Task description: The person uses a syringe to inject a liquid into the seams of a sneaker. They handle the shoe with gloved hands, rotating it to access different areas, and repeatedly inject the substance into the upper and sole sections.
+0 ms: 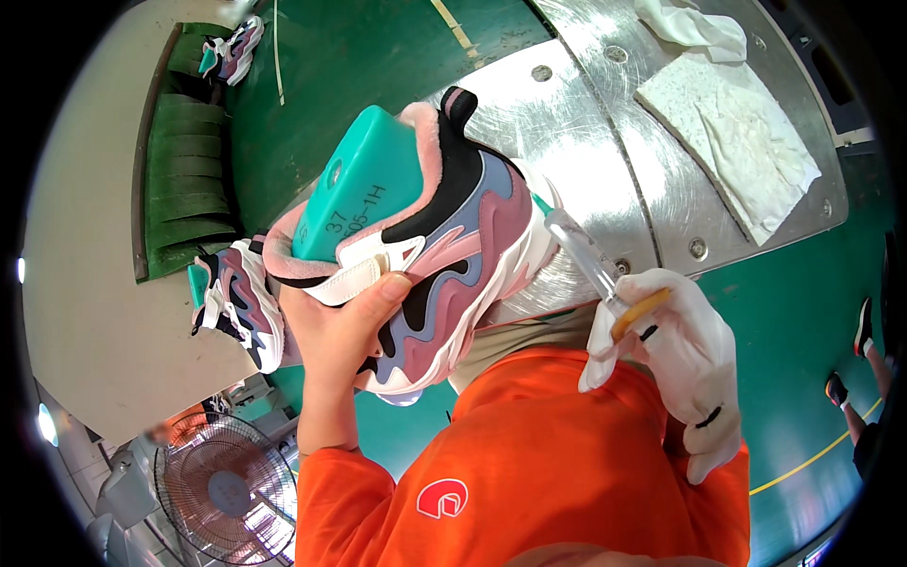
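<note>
A chunky pink, purple, black and white sneaker [499, 219] is held up in front of me, tilted, with a teal shoe last [367, 175] filling its opening. My bare left hand [326, 331] grips it round the front, thumb pressed on the upper near the white strap. My right hand [688, 345], in a white glove, is closed round a clear syringe [583, 253] with an amber plunger end. The syringe's teal tip points at the heel, where upper and white sole meet. Whether it touches there I cannot tell.
Beyond the sneaker lies a metal worktop [567, 113] with a white cloth [746, 142] and a crumpled white cloth [694, 26]. At left, a similar sneaker [241, 300] rests on a beige table [80, 236] beside green flaps [189, 180]. A fan [227, 491] stands lower left.
</note>
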Demonstrator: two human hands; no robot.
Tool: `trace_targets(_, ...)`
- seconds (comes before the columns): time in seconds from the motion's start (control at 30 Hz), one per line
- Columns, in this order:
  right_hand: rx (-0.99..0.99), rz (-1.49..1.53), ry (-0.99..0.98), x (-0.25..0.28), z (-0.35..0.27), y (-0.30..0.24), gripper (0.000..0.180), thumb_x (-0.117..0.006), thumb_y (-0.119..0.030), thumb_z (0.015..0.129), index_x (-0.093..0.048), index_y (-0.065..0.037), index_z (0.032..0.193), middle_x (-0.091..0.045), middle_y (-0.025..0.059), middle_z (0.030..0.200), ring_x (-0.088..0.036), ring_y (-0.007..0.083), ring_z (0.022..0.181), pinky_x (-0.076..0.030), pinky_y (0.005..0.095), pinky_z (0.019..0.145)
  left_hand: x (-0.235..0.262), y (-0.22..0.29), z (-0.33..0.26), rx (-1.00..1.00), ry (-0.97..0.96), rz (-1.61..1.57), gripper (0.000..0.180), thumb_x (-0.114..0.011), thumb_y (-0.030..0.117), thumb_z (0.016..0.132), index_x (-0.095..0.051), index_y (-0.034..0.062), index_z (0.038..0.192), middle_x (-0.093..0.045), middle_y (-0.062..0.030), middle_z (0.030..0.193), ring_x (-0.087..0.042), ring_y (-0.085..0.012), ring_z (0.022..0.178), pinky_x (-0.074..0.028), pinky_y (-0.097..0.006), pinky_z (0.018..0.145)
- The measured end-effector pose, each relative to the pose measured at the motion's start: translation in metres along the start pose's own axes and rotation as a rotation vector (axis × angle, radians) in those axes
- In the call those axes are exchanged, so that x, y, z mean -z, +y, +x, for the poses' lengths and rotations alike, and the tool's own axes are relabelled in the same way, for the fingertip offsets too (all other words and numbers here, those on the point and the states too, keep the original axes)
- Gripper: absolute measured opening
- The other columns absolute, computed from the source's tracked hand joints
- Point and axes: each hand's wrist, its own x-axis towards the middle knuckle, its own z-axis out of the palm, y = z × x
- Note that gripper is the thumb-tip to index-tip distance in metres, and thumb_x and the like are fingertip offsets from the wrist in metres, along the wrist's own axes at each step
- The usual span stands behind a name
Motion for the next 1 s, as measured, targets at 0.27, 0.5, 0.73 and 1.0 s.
trace_targets(0.27,0.011,-0.024,0.011,-0.008,-0.004,-0.001,0.056,-0.084,-0.026,0.055,-0.049,-0.015,0.098,-0.053,0.0156,0.112,-0.053,0.0398,0.095,-0.052,0.0468,0.079,-0.001,0.003,-0.002,0.026,0.003,-0.080,0.077,-0.086,0.013,0.068,-0.045,-0.0050,0.130,-0.063,-0.0126,0.113,-0.064,-0.0175,0.098,-0.053,-0.030,0.087)
trace_targets(0.5,0.323,-0.398,0.108,-0.008,-0.005,-0.002,0.082,-0.081,-0.022,0.057,-0.037,-0.009,0.125,-0.052,0.0146,0.110,-0.054,0.0318,0.094,-0.049,0.0447,0.086,0.004,-0.005,-0.005,-0.130,0.073,-0.127,0.085,-0.090,0.017,0.065,-0.039,-0.0066,0.129,-0.061,-0.0122,0.114,-0.063,-0.0162,0.097,-0.052,-0.028,0.085)
trace_targets(0.73,0.515,-1.026,0.424,-0.024,0.025,-0.019,0.087,-0.078,-0.004,0.056,-0.048,-0.011,0.137,-0.049,0.0135,0.114,-0.054,0.0219,0.089,-0.048,0.0325,0.080,0.025,-0.029,-0.018,-0.232,0.178,-0.175,0.096,-0.093,0.026,0.059,-0.037,-0.0063,0.130,-0.059,-0.0121,0.113,-0.063,-0.0173,0.096,-0.053,-0.029,0.083)
trace_targets(1.0,0.514,-1.223,0.165,-0.038,0.070,-0.050,0.082,-0.083,-0.004,0.053,-0.053,-0.007,0.130,-0.050,0.0130,0.124,-0.054,0.0262,0.108,-0.048,0.0329,0.087,0.035,-0.037,-0.033,-0.319,0.154,-0.195,0.098,-0.092,0.025,0.056,-0.036,-0.0049,0.130,-0.057,-0.0123,0.116,-0.061,-0.0193,0.102,-0.051,-0.033,0.090)
